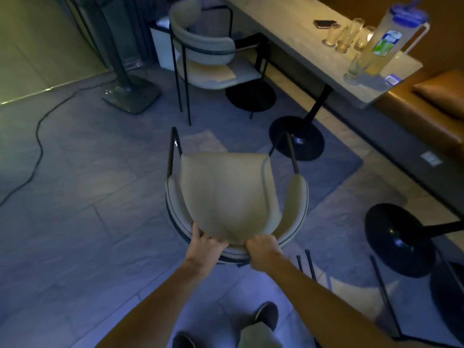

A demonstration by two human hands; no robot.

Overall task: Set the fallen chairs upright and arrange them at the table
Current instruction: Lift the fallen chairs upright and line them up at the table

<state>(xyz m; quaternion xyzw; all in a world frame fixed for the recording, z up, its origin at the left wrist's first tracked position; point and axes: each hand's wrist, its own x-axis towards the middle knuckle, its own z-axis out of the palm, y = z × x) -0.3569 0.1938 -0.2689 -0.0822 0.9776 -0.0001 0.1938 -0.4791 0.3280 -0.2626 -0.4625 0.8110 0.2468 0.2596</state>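
Observation:
A beige padded chair (231, 194) with a thin black metal frame stands on the floor in front of me, its seat facing the table. My left hand (206, 243) and my right hand (263, 249) both grip the top of its curved backrest, side by side. A second matching chair (208, 49) stands upright further back, tucked at the long stone-topped table (288, 33). Black chair legs (386, 297) of another chair show at the lower right, mostly cut off by the frame edge.
The table stands on black round pedestal bases (297, 139) (399, 239). It carries a plastic jug (391, 38), several glasses (346, 36) and a phone (325, 23). A floor stand (130, 94) and a cable (37, 136) lie at the left. A brown bench (426, 116) runs behind the table.

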